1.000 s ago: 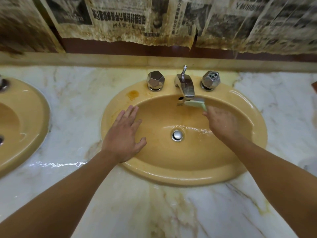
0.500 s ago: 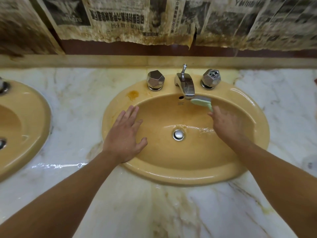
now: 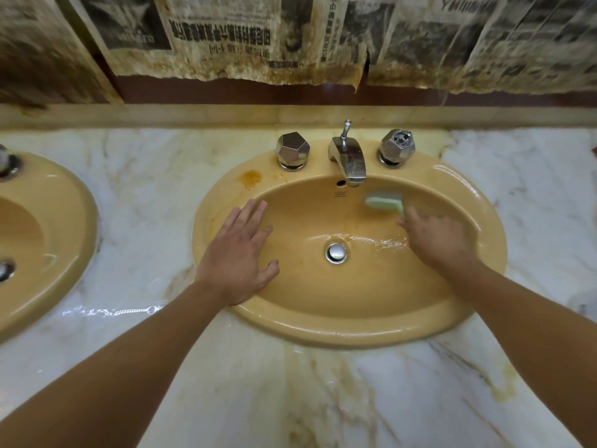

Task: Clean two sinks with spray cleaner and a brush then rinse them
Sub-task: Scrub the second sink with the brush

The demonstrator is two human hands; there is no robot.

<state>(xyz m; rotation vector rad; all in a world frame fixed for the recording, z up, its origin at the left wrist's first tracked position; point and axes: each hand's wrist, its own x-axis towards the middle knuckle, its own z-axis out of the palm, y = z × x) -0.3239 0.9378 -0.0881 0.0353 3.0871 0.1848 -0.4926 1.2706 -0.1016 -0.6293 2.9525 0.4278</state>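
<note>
White marble counter (image 3: 290, 399). Left hand (image 3: 237, 253), fingers straight and spread, rests on the left rim of the yellow oval ceramic sink (image 3: 355, 331). Right hand (image 3: 436, 234) grips a pale green brush (image 3: 382, 203), its head against the basin's back wall below the chrome faucet (image 3: 350, 160). Stained newspaper sheets (image 3: 226, 37) behind; print illegible.

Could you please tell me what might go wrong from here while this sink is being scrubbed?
The left hand rests flat on the sink's glossy rim, which looks wet; it could slip. The brush in the right hand works close under the spout and might knock it. The orange stain on the rim lies away from the brush and may be missed.
</note>
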